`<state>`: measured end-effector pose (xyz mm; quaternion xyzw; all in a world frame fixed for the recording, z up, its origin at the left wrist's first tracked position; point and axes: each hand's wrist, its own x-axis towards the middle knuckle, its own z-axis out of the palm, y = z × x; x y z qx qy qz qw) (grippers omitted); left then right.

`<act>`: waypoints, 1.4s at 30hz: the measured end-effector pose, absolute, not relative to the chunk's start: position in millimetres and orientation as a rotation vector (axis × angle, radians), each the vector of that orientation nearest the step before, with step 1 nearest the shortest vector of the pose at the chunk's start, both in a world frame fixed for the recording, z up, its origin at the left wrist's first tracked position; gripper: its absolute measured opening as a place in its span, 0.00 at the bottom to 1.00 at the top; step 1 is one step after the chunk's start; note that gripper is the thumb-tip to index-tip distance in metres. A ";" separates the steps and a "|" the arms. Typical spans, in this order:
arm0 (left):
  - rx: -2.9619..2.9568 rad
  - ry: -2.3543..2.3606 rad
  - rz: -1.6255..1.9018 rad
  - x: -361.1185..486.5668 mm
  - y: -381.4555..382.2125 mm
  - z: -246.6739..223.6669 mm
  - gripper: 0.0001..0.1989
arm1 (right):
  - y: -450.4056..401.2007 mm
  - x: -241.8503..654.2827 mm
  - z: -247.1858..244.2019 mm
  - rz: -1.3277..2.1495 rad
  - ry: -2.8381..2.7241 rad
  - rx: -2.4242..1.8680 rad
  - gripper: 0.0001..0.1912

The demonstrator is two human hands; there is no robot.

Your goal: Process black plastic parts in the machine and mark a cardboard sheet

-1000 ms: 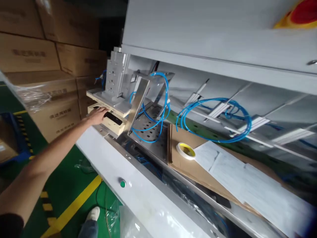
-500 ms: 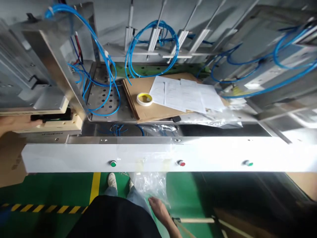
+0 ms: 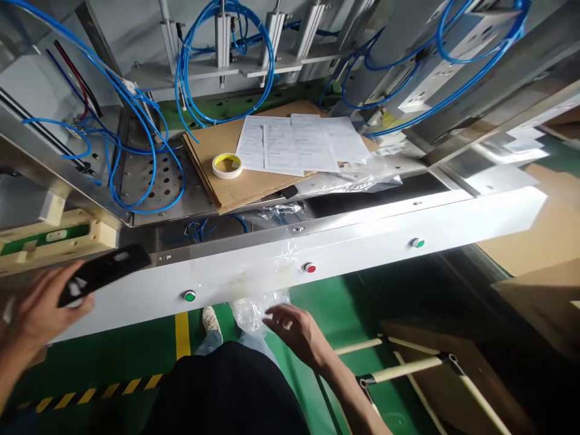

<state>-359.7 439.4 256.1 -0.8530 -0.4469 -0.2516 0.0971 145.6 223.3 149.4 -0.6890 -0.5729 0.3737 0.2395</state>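
Note:
My left hand grips a flat black rectangular device, thumb below and fingers behind it. The device is tilted, its far end up to the right, over the white front panel's left part. Just beyond it sits a cream fixture with a green inset. My right hand hangs in front of my body, its fingers loosely bent and apart, with nothing seen in it. Behind that hand, a clear plastic bag hangs from the panel.
On the metal bench lie cardboard sheets, printed papers and a tape roll. Blue tubing loops over it. The white panel carries push buttons. A tube frame and cardboard boxes stand at the right.
My left hand has lifted the black device out of the cream fixture and brought it nearer. My right hand has risen slightly, and the view has turned and shifted right.

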 end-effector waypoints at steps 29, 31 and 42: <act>-3.164 -0.965 -0.445 -50.3 441.5 206.3 0.27 | 291.9 148.2 122.2 -0.222 -1.885 -1.522 0.10; -3.143 -0.976 -0.456 -54.2 438.1 210.7 0.29 | 292.4 149.0 129.8 -0.236 -1.888 -1.503 0.10; -2.905 -0.971 -0.780 -146.0 388.2 207.4 0.08 | 312.7 154.3 169.5 -0.257 -1.960 -1.480 0.09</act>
